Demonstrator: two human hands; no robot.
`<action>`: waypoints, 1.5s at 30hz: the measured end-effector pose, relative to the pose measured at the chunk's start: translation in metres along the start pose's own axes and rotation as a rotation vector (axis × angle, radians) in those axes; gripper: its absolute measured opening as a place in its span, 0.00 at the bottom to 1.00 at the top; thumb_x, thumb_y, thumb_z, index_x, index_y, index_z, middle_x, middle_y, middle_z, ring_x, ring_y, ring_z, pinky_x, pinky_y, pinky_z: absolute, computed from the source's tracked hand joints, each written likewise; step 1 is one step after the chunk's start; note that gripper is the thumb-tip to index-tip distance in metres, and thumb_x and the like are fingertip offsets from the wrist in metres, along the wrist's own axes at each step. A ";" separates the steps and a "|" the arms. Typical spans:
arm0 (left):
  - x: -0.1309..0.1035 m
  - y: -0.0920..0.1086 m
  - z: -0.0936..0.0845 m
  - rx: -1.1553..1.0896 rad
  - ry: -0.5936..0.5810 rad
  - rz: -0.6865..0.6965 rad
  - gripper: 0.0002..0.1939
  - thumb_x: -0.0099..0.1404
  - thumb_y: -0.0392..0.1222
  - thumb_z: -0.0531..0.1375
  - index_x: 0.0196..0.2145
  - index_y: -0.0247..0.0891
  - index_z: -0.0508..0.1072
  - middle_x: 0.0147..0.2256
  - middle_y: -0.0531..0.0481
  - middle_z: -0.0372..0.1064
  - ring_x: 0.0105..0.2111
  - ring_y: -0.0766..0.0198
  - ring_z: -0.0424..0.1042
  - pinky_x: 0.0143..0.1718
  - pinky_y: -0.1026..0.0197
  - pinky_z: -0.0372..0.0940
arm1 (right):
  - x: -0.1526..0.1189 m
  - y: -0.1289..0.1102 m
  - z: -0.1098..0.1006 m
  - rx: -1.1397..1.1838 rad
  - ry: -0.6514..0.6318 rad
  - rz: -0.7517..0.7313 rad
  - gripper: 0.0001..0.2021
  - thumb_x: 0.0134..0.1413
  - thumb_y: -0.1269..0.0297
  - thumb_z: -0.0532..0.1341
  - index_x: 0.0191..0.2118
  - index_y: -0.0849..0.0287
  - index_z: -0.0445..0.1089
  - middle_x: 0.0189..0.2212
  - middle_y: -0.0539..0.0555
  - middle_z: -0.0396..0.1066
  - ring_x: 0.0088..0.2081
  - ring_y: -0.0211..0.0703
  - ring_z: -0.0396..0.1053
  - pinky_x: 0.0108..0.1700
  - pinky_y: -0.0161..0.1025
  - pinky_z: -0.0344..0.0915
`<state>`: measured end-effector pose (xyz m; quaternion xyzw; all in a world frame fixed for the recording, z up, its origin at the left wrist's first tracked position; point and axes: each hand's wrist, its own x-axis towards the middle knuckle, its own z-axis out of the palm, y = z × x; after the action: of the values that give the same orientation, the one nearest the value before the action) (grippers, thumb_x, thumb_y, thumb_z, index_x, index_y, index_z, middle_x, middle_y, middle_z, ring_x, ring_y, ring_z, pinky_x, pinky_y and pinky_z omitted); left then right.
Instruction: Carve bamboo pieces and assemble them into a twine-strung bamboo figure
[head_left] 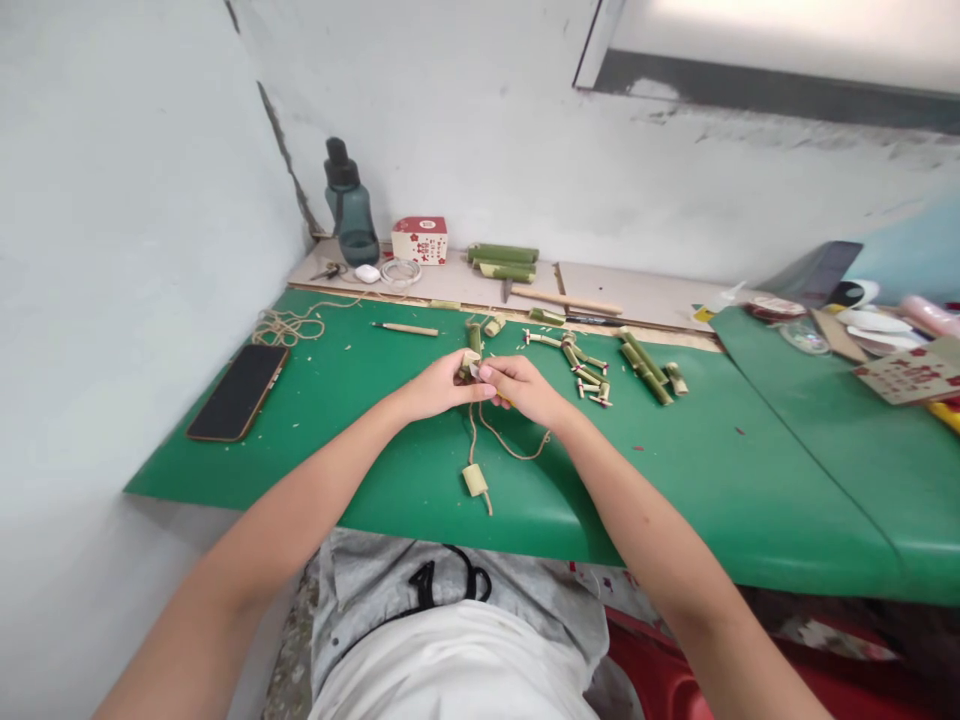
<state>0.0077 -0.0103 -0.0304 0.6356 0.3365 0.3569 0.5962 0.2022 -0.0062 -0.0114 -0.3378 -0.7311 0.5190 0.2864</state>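
My left hand [442, 387] is closed around a short bamboo piece [470, 361] in the middle of the green tabletop. Close against it, my right hand [525, 387] grips a small knife [475, 371]; its pale blade meets the bamboo and a bit of yellow handle shows under the fingers. Strands of twine [510, 447] hang below both hands. One strand runs through a pale bamboo segment [475, 480] lying nearer the table's front edge. Just behind my hands stands a green bamboo tube [474, 337], with a short bamboo piece [495, 326] beside it.
Right of my hands lies a jointed bamboo figure [581, 362], then cut bamboo tubes [645, 366]. A hammer [566, 298] and a water bottle [352, 215] are at the back. Left are a phone [238, 392], a twine coil [281, 328] and a pen-like tool [409, 328].
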 end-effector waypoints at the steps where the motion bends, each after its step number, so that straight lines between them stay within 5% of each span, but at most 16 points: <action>1: 0.000 -0.001 0.000 0.023 0.009 -0.005 0.26 0.53 0.57 0.73 0.37 0.38 0.67 0.34 0.51 0.69 0.34 0.63 0.71 0.36 0.61 0.65 | 0.000 0.001 0.000 0.005 -0.008 0.008 0.26 0.63 0.40 0.58 0.26 0.58 0.64 0.19 0.46 0.60 0.20 0.32 0.58 0.21 0.30 0.55; 15: -0.002 0.001 -0.004 0.426 0.089 0.009 0.22 0.58 0.59 0.68 0.32 0.37 0.69 0.29 0.54 0.70 0.29 0.65 0.65 0.30 0.63 0.56 | 0.001 0.005 -0.003 -0.029 -0.038 0.043 0.27 0.62 0.38 0.58 0.26 0.59 0.65 0.18 0.46 0.61 0.21 0.33 0.59 0.22 0.31 0.56; 23: -0.003 0.009 -0.002 0.499 0.193 0.011 0.25 0.65 0.64 0.61 0.27 0.38 0.67 0.24 0.55 0.64 0.25 0.66 0.61 0.28 0.62 0.52 | 0.005 0.008 -0.003 -0.112 0.388 -0.042 0.27 0.64 0.36 0.54 0.29 0.57 0.66 0.20 0.48 0.64 0.21 0.36 0.60 0.26 0.35 0.58; 26: -0.005 0.011 -0.001 0.479 0.190 0.028 0.24 0.66 0.63 0.60 0.30 0.38 0.66 0.26 0.55 0.64 0.26 0.66 0.60 0.29 0.62 0.52 | 0.004 0.010 -0.016 -0.325 0.507 -0.014 0.23 0.69 0.45 0.52 0.30 0.57 0.68 0.23 0.51 0.69 0.24 0.39 0.65 0.30 0.37 0.60; 30: -0.007 0.009 0.000 0.403 0.175 0.057 0.25 0.72 0.65 0.50 0.33 0.39 0.65 0.26 0.55 0.62 0.26 0.67 0.59 0.29 0.63 0.54 | 0.003 0.018 -0.033 -0.776 0.476 0.129 0.13 0.67 0.62 0.54 0.35 0.58 0.74 0.33 0.57 0.77 0.36 0.47 0.72 0.38 0.39 0.62; 36: -0.008 0.010 0.000 0.392 0.163 0.076 0.25 0.74 0.64 0.47 0.36 0.39 0.67 0.27 0.54 0.60 0.26 0.66 0.59 0.29 0.63 0.55 | 0.004 0.032 -0.039 -0.942 0.469 0.214 0.18 0.64 0.69 0.54 0.54 0.61 0.75 0.51 0.63 0.77 0.51 0.56 0.72 0.51 0.45 0.66; 39: -0.007 0.008 -0.001 0.426 0.158 0.094 0.21 0.73 0.61 0.51 0.41 0.40 0.68 0.29 0.55 0.63 0.27 0.67 0.60 0.31 0.63 0.55 | 0.004 0.036 -0.039 -0.973 0.480 0.143 0.20 0.63 0.70 0.56 0.58 0.63 0.73 0.53 0.64 0.75 0.53 0.58 0.71 0.56 0.50 0.66; 45: -0.002 -0.003 -0.001 0.280 0.162 0.096 0.21 0.70 0.58 0.58 0.51 0.41 0.64 0.38 0.52 0.71 0.32 0.66 0.68 0.35 0.63 0.61 | 0.004 0.022 -0.027 -0.822 0.508 -0.262 0.17 0.64 0.66 0.60 0.57 0.57 0.72 0.49 0.59 0.76 0.52 0.55 0.71 0.57 0.52 0.68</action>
<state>0.0057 -0.0107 -0.0337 0.6969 0.3992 0.3845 0.4550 0.2248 0.0167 -0.0244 -0.4436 -0.8187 0.0491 0.3613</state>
